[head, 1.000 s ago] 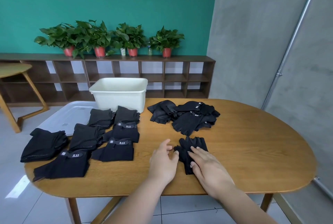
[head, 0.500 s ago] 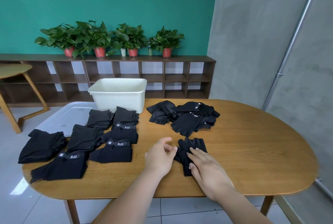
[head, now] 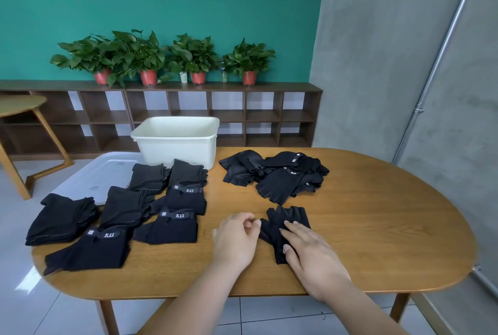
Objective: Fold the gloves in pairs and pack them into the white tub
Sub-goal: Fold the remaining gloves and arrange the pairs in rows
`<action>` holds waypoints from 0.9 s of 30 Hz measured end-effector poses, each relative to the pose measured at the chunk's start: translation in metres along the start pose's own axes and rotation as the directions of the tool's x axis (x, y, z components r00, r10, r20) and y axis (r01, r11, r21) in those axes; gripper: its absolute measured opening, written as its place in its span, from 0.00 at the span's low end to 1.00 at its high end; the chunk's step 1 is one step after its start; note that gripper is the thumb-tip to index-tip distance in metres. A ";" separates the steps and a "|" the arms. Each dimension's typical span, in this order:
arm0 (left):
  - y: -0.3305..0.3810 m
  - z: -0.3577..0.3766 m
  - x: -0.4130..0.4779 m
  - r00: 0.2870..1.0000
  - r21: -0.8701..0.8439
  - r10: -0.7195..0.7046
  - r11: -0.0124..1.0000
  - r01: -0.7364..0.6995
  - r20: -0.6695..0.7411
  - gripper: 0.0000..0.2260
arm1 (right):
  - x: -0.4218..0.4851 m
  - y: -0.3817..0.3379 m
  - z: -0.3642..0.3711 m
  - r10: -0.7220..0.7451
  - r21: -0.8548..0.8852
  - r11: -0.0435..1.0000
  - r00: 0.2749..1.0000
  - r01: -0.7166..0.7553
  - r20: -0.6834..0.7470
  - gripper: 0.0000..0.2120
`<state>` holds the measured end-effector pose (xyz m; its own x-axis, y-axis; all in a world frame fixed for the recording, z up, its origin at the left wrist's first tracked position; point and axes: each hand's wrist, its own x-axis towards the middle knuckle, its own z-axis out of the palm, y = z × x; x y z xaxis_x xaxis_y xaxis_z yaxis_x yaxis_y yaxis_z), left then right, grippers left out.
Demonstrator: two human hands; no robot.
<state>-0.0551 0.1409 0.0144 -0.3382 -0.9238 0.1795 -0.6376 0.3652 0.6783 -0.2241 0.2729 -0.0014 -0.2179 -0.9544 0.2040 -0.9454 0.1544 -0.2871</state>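
A black fingerless glove pair [head: 289, 217] lies on the wooden table [head: 377, 227] near the front edge. My right hand [head: 312, 256] rests flat on it, fingers straight, pressing it down. My left hand [head: 237, 240] is curled beside it, thumb and forefinger pinching the glove's left edge. Behind them lies a loose heap of black gloves [head: 275, 175]. Several folded pairs with "5.11" tabs [head: 172, 227] are laid out on the left. The white tub [head: 175, 143] stands at the table's back edge, and no gloves show above its rim.
A translucent white lid [head: 94, 175] lies at the table's left back, partly under folded pairs. Beyond the table are a low shelf with potted plants [head: 188, 57], a second wooden table [head: 18, 103] at far left, and a grey wall with a metal pipe [head: 431, 78] on the right.
Both hands stay at the glove. My left hand's fingers have curled in tighter at its left edge. The view has shifted slightly.
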 end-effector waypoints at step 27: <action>-0.016 -0.001 -0.011 0.990 0.065 0.120 0.991 -0.115 -0.070 0.10 | 0.048 -0.017 -0.021 0.036 -0.008 0.999 0.971 -0.035 0.237 0.29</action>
<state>-0.0399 0.1451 0.0023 -0.3630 -0.8791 0.3089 -0.6381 0.4761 0.6051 -0.2231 0.2295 0.0331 -0.1878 -0.9816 -0.0342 -0.9390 0.1897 -0.2869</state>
